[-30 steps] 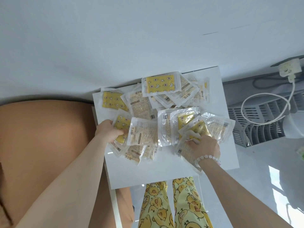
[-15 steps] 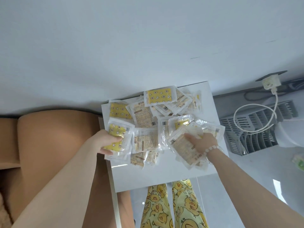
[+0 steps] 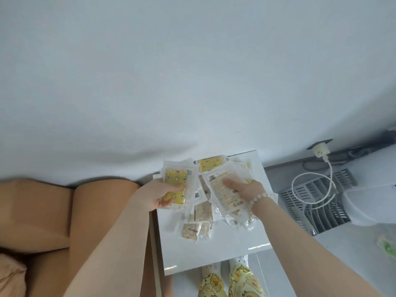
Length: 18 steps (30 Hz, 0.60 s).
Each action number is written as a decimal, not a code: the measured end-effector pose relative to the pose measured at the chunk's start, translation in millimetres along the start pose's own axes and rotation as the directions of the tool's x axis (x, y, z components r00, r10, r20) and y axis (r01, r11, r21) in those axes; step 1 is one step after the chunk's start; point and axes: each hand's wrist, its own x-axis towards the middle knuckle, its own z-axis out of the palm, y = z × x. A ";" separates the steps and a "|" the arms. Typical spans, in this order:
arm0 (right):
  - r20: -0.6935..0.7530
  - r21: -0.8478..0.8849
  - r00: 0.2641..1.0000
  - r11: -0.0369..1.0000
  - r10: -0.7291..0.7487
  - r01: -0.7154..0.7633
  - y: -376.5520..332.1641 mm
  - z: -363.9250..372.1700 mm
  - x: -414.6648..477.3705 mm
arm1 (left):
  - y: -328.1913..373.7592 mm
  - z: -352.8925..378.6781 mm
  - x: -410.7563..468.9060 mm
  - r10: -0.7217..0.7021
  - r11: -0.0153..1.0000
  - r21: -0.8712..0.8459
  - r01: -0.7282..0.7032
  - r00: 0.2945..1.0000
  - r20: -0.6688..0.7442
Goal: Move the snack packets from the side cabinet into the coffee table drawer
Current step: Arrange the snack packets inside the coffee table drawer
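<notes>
Several snack packets (image 3: 200, 219), clear plastic with yellow or beige fronts, lie scattered on the white side cabinet top (image 3: 214, 251). My left hand (image 3: 158, 196) grips a stack of packets with a yellow star-patterned one (image 3: 175, 185) on top, lifted above the cabinet. My right hand (image 3: 246, 189), with a bead bracelet at the wrist, grips another bunch with a beige labelled packet (image 3: 222, 189) facing me. More packets (image 3: 211, 165) lie behind both hands near the wall.
A tan sofa arm (image 3: 75, 211) touches the cabinet's left side. The white wall (image 3: 192, 82) is behind. At right a grey slatted rack (image 3: 312, 202), a white cable (image 3: 330, 185) and a wall plug (image 3: 320, 150). My yellow-patterned trouser legs (image 3: 231, 281) are below the cabinet's front edge.
Both hands have lifted their bunches of packets off the cabinet top and drawn them closer together. The camera has tilted upward, so the cabinet sits lower in view.
</notes>
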 end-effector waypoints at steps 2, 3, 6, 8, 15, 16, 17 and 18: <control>-0.003 0.074 1.000 0.997 -0.030 0.030 -10.6 -6.3 -13.9 | 19.2 14.2 -17.3 0.084 0.996 -0.016 -0.084 0.996 0.036; -0.009 0.100 0.999 0.994 -0.045 0.046 -16.8 -11.3 -22.1 | 27.5 21.7 -25.0 0.127 0.992 -0.002 -0.127 0.989 0.075; -0.062 0.167 0.995 0.983 -0.073 0.083 -29.6 -31.6 -40.6 | 48.2 48.8 -45.3 0.200 0.977 0.033 -0.211 0.957 0.208; -0.104 0.223 0.992 0.970 -0.078 0.099 -33.7 -49.5 -52.5 | 58.6 70.0 -56.8 0.204 0.971 0.068 -0.229 0.942 0.268; -0.204 0.416 0.978 0.902 -0.034 0.118 -13.5 -130.5 -95.7 | 84.0 160.7 -84.6 0.116 0.875 0.331 -0.354 0.816 0.567; -0.214 0.442 0.977 0.890 -0.017 0.112 -6.4 -143.1 -102.6 | 85.8 175.0 -89.6 0.090 0.846 0.378 -0.376 0.799 0.594; -0.221 0.469 0.975 0.877 0.003 0.103 1.3 -156.1 -111.4 | 86.5 189.6 -93.2 0.067 0.811 0.422 -0.405 0.781 0.621; -0.233 0.491 0.973 0.864 0.011 0.107 10.5 -170.0 -117.3 | 86.9 204.8 -97.7 0.046 0.773 0.459 -0.439 0.759 0.649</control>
